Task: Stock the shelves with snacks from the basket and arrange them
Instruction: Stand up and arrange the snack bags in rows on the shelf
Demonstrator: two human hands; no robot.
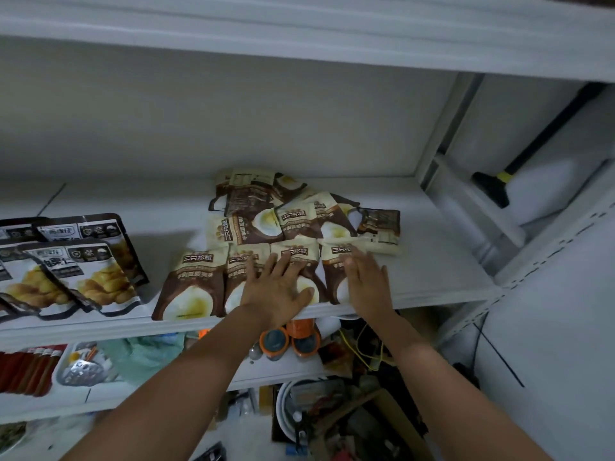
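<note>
On the middle shelf (432, 261) I press my left hand (276, 291) and right hand (366, 281), both flat with released grip, onto the front row of brown snack packets (193, 281), arranging them; next I judge the jumbled back packets (253, 194) need straightening.

Bare shelf (442, 261) right of brown packets (189, 281); black-edged packets (100, 277) crowd left.

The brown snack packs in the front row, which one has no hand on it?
The leftmost front-row pack. It lies clear, while the left hand and right hand press flat on the packs to its right.
</note>
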